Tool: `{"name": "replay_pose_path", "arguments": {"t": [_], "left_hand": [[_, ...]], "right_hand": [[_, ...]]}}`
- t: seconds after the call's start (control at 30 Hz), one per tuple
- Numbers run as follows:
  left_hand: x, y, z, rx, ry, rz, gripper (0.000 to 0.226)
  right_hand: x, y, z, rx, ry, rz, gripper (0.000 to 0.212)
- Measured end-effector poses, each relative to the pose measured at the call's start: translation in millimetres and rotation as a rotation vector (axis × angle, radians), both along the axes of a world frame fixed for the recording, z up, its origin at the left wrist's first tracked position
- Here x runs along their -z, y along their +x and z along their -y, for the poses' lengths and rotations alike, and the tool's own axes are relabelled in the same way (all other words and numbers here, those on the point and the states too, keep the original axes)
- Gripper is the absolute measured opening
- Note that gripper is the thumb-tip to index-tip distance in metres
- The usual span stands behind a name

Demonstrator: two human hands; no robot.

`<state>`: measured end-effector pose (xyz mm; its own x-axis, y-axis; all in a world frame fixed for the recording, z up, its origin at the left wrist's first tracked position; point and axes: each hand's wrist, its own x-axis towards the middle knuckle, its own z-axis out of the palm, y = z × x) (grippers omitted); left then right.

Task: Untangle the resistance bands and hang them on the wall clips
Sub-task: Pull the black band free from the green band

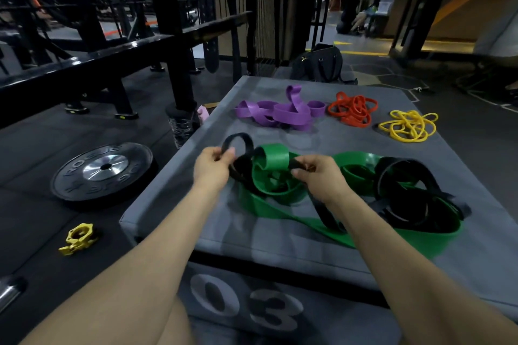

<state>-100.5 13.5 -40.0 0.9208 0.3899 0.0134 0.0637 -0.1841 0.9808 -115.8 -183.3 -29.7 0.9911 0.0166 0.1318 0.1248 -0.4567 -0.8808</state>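
While the left hand (211, 166) pinches a black band (238, 143) loop and the right hand (319, 176) grips another strand, both threaded through the green band (273, 155) on the desk (280, 249); risk: pulling apart may tighten the knot.

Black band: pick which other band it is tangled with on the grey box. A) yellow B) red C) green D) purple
C: both the left hand and the right hand grip the black band, whose loops weave through the green band; the purple band, red band and yellow band lie apart, farther back.
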Motion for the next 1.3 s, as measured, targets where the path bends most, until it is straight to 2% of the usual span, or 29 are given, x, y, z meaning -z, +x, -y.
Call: {"name": "replay_pose_path", "arguments": {"t": [0.07, 0.1, 0.13, 0.2, 0.27, 0.3, 0.43, 0.6, 0.67, 0.73, 0.8, 0.87, 0.97, 1.03, 1.07, 1.13, 1.17, 1.23, 1.3], "left_hand": [[0.5, -1.3, -7.8, -0.104, 0.23, -0.164, 0.045], [-2.8, -4.6, -7.2, -0.146, 0.335, -0.179, 0.052], [-8.6, -9.5, -3.4, -0.195, 0.407, -0.117, 0.056], [-20.5, -20.8, 12.1, -0.27, 0.572, 0.125, 0.047], [-26.8, -27.4, 31.2, -0.214, 0.724, 0.237, 0.038], [-27.4, -28.6, 39.3, -0.151, 0.775, 0.235, 0.043], [-27.0, -22.9, 50.4, -0.048, 0.774, 0.105, 0.053], [-32.5, -20.2, 50.5, 0.035, 0.789, -0.085, 0.055], [-30.2, -19.7, 42.8, 0.092, 0.859, -0.209, 0.056], [-26.1, -19.8, 33.3, 0.151, 0.883, -0.305, 0.051], [-21.6, -18.4, 29.8, 0.203, 0.71, -0.234, 0.042], [-20.4, -15.0, 32.1, 0.186, 0.428, -0.086, 0.037], [-27.7, -10.7, 26.8, 0.034, -0.015, 0.097, 0.03], [-30.2, -6.3, 14.8, -0.114, -0.222, 0.15, 0.028], [-28.9, -4.6, 8.1, -0.179, -0.295, 0.155, 0.025], [-23.2, -0.6, -3.2, -0.255, -0.434, 0.139, 0.004], [-20.8, 0.1, -5.2, -0.283, -0.486, 0.103, 0.012], [-14.3, 2.7, -6.2, -0.314, -0.478, 0.06, 0.021], [-13.3, 1.7, -2.0, -0.337, -0.405, 0.081, 0.014]], "right_hand": [[-3.2, -0.7, 2.4, 0.028, 0.115, 0.062, 0.017], [-5.7, -2.6, 1.1, 0.024, 0.147, 0.08, 0.017], [-6.9, -4.0, -0.4, 0.016, 0.145, 0.087, 0.017], [-7.0, -5.6, -3.9, -0.012, 0.084, 0.089, 0.017], [-7.6, -6.6, -5.6, -0.018, -0.024, 0.123, 0.02], [-7.6, -7.3, -6.6, -0.027, -0.078, 0.141, 0.022], [-7.2, -8.9, -7.9, -0.079, -0.194, 0.178, 0.027], [-4.0, -9.6, -4.6, -0.048, -0.185, 0.182, 0.023], [-6.9, -7.8, -1.1, 0.024, -0.037, 0.175, 0.021], [-14.9, -5.4, 6.4, 0.142, 0.261, 0.154, 0.016], [-19.9, -3.2, 13.5, 0.199, 0.358, 0.128, 0.01], [-20.5, -4.1, 14.7, 0.198, 0.377, 0.099, 0.015], [-19.1, -3.8, 19.5, 0.352, 0.485, 0.131, 0.018], [-20.5, -3.3, 28.7, 0.505, 0.527, 0.171, 0.011], [-20.4, -3.2, 33.9, 0.572, 0.547, 0.184, 0.009], [-17.9, -4.4, 42.3, 0.705, 0.605, 0.182, 0.018], [-16.6, -5.8, 45.1, 0.759, 0.653, 0.165, 0.023], [-13.5, -7.7, 49.7, 0.836, 0.693, 0.119, 0.026], [-9.8, -8.8, 55.2, 0.886, 0.697, 0.084, 0.027]]}}
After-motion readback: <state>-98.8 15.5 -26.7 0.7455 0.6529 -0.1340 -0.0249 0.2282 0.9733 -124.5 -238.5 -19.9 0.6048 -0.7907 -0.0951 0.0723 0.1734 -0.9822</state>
